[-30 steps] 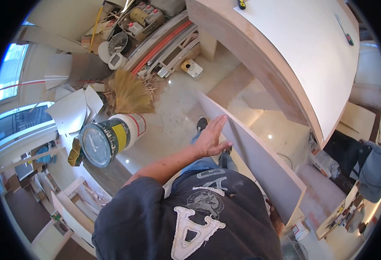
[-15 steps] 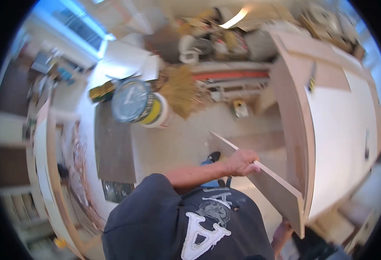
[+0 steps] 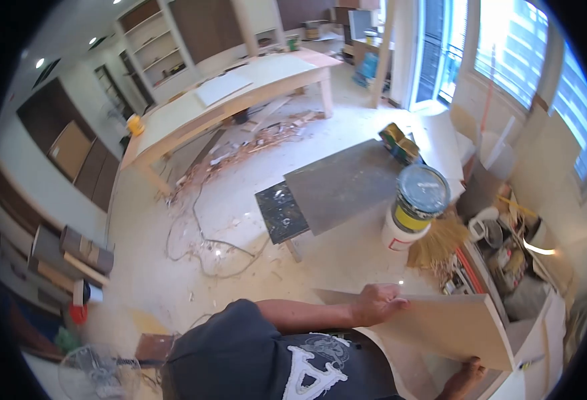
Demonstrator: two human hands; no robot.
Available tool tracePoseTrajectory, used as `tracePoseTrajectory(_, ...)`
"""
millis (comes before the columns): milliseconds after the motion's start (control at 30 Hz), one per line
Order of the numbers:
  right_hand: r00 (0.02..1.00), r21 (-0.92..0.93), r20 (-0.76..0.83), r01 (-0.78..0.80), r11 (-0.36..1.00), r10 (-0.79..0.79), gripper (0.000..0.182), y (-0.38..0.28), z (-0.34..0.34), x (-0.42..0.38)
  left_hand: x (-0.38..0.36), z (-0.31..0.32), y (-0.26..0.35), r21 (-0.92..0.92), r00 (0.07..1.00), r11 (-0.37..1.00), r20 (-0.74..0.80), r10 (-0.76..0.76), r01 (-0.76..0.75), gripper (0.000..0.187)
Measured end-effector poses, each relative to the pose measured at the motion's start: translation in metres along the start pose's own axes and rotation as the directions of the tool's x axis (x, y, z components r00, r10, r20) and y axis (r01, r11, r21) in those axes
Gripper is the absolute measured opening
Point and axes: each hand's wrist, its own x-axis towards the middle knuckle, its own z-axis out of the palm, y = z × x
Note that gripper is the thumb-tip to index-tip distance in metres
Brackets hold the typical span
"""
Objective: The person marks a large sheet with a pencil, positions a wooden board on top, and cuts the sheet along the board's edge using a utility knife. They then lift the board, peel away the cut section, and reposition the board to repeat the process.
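A flat wooden panel (image 3: 450,327) with a pale edge is tilted in front of my body, at the lower right of the view. My left hand (image 3: 379,305) is closed over its upper edge, with the arm stretched across my chest. Lower down, my right hand (image 3: 465,380) grips the panel's bottom edge near the corner. Just beyond that corner a knife-like tool (image 3: 532,362) lies on the white-topped workbench (image 3: 540,383), which is partly cut off by the view.
A stack of buckets (image 3: 413,213) stands ahead beside a straw broom (image 3: 437,243). Left of them is a low bench with a dark board (image 3: 347,187). A long worktable (image 3: 240,80) stands farther back, with wood scraps beneath. A cable (image 3: 203,227) snakes over the floor; a fan (image 3: 97,373) stands lower left.
My view and body have turned left, bringing the long worktable and windows into sight. The panel has come along in both hands and now shows its broad face.
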Motion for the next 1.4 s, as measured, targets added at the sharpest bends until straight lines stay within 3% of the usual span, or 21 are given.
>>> tracePoseTrajectory(100, 0.993, -0.013, 0.082, -0.083, 0.996, 0.083, 0.061, -0.009, 0.11, -0.015, -0.031, -0.064, -0.02, 0.063, 0.987, 0.995, -0.149, -0.068, 0.078, 0.049)
tracePoseTrajectory(233, 0.921, 0.072, 0.375, -0.141, 0.987, 0.104, 0.058, 0.003, 0.226, -0.049, -0.073, -0.17, -0.037, 0.099, 0.929, 0.96, -0.293, -0.224, 0.263, 0.048)
tracePoseTrajectory(333, 0.894, 0.102, 0.428, -0.196, 0.975, 0.135, 0.061, 0.001, 0.33, -0.085, -0.102, -0.264, -0.06, 0.124, 0.897, 0.945, -0.372, -0.237, 0.301, 0.05)
tracePoseTrajectory(367, 0.856, 0.122, 0.481, -0.28, 0.952, 0.19, 0.066, 0.026, 0.346, -0.085, -0.116, -0.295, -0.071, 0.155, 0.899, 0.946, -0.386, -0.207, 0.284, 0.05)
tracePoseTrajectory(433, 0.826, 0.362, 0.517, -0.45, 0.816, 0.226, 0.066, 0.02, 0.437, -0.121, -0.134, -0.363, -0.092, 0.221, 0.907, 0.947, -0.4, -0.131, 0.234, 0.05)
tracePoseTrajectory(467, 0.807, 0.455, 0.535, -0.524, 0.72, 0.249, 0.066, 0.015, 0.469, -0.136, -0.139, -0.392, -0.096, 0.172, 0.895, 0.957, -0.423, -0.142, 0.232, 0.05)
tracePoseTrajectory(500, 0.704, 0.486, 0.699, -0.598, 0.638, 0.127, 0.067, 0.04, 0.484, -0.136, -0.144, -0.421, -0.093, 0.12, 0.884, 0.964, -0.438, -0.163, 0.237, 0.049)
tracePoseTrajectory(600, 0.577, 0.419, 0.815, -0.513, 0.749, -0.06, 0.067, 0.035, 0.565, -0.153, -0.15, -0.503, -0.103, 0.026, 0.862, 0.972, -0.467, -0.196, 0.235, 0.046)
tracePoseTrajectory(700, 0.672, 0.414, 0.74, -0.477, 0.775, 0.018, 0.062, 0.031, 0.644, -0.178, -0.139, -0.573, -0.109, 0.07, 0.86, 0.984, -0.5, -0.105, 0.161, 0.043)
tracePoseTrajectory(800, 0.644, 0.213, 0.747, -0.467, 0.858, 0.165, 0.055, 0.109, 0.686, -0.184, -0.115, -0.636, -0.107, 0.139, 0.861, 0.986, -0.509, -0.006, 0.089, 0.041)
tracePoseTrajectory(867, 0.428, -0.231, 0.837, -0.288, 0.929, 0.341, 0.043, 0.209, 0.707, -0.182, -0.097, -0.674, -0.11, 0.182, 0.853, 0.982, -0.52, 0.047, 0.056, 0.042)
tracePoseTrajectory(900, 0.269, -0.235, 0.874, -0.497, 0.836, 0.405, 0.042, 0.225, 0.731, -0.198, -0.085, -0.693, -0.112, 0.21, 0.845, 0.977, -0.529, 0.081, 0.037, 0.043)
tracePoseTrajectory(933, 0.098, -0.252, 0.902, -0.673, 0.696, 0.421, 0.041, 0.235, 0.76, -0.221, -0.073, -0.714, -0.115, 0.244, 0.836, 0.97, -0.535, 0.122, 0.014, 0.044)
tracePoseTrajectory(1000, -0.104, -0.224, 0.875, -0.953, 0.204, 0.474, 0.045, 0.221, 0.831, -0.261, -0.05, -0.755, -0.12, 0.288, 0.83, 0.958, -0.532, 0.165, -0.006, 0.045)
tracePoseTrajectory(1100, -0.358, -0.388, 0.791, -0.921, -0.046, 0.496, 0.055, 0.255, 0.899, -0.27, -0.013, -0.801, -0.127, 0.295, 0.821, 0.954, -0.531, 0.211, -0.054, 0.051)
tracePoseTrajectory(1167, -0.334, -0.328, 0.799, -0.939, -0.104, 0.501, 0.054, 0.254, 0.954, -0.269, 0.011, -0.827, -0.129, 0.298, 0.828, 0.948, -0.499, 0.257, -0.115, 0.052)
tracePoseTrajectory(1267, -0.183, -0.27, 0.827, -0.959, 0.091, 0.532, 0.053, 0.251, 1.036, -0.248, 0.048, -0.873, -0.134, 0.357, 0.812, 0.901, -0.431, 0.394, -0.248, 0.049)
tracePoseTrajectory(1400, 0.158, -0.099, 0.841, -0.895, 0.434, 0.518, 0.052, 0.233, 1.111, -0.223, 0.086, -0.935, -0.146, 0.366, 0.748, 0.841, -0.401, 0.529, -0.398, 0.053)
